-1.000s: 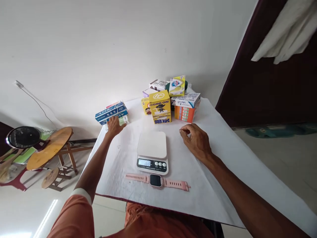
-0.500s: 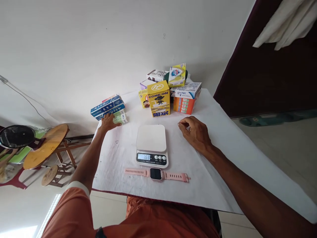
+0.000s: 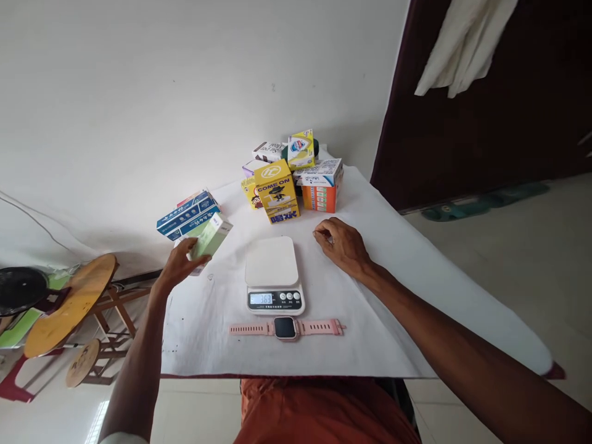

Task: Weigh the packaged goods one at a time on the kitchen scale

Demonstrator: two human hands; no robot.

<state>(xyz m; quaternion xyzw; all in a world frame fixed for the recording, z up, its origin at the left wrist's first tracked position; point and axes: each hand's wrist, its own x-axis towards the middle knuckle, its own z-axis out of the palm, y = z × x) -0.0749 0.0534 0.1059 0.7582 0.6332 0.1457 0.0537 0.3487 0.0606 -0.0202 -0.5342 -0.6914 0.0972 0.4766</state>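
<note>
Grasps pale-green-and-white cardboard box [image 3: 213, 236] between thumb and fingers of bare left hand [image 3: 181, 260], at ten o'clock from white plastic digital scale [image 3: 272, 262], probably angled for sure grip. Rests bare right hand [image 3: 345, 246] at two o'clock (curled fingers, no visible load), presumably for steadiness.

The left hand [image 3: 181, 264] grips a tilted green box [image 3: 213, 237] in front of a blue box [image 3: 187, 216]. The right hand [image 3: 345, 246] rests, fingers curled, on the table [image 3: 374, 345] near the scale [image 3: 272, 264], which reads 363. A watch [image 3: 285, 328] lies just in front of the scale; behind stand a yellow box [image 3: 277, 196] and an orange box [image 3: 320, 197].
</note>
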